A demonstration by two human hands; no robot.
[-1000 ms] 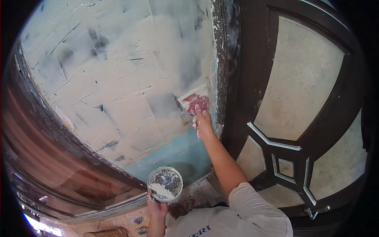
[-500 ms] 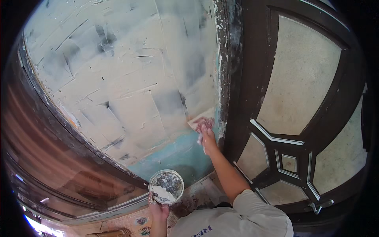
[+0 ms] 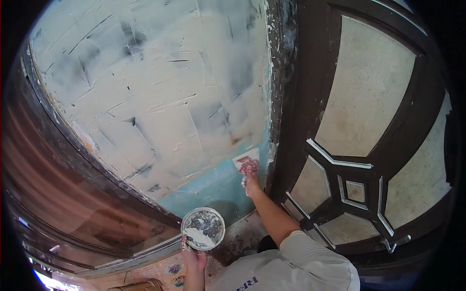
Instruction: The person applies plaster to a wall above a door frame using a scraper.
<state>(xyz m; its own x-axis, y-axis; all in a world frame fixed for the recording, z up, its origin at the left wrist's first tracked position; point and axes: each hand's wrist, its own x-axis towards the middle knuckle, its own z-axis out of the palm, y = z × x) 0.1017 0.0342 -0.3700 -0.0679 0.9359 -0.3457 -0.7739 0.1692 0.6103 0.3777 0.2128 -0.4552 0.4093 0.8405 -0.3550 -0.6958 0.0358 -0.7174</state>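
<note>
My right hand is closed on a red putty knife, its pale, smeared blade lying against the lower right of the wall, where cream putty borders bare teal paint. Putty is smeared on my fingers. My left hand grips a round tub by its side, below the wall patch; a lump of white putty lies inside over dark, streaky residue.
A dark door with pale panels and a metal handle stands to my right, beside a scuffed frame. A brown glazed frame runs down the left. Patterned flooring shows below.
My right hand and the putty knife have moved down the right edge of the wall into the teal area. The tub in my left hand has barely moved.
</note>
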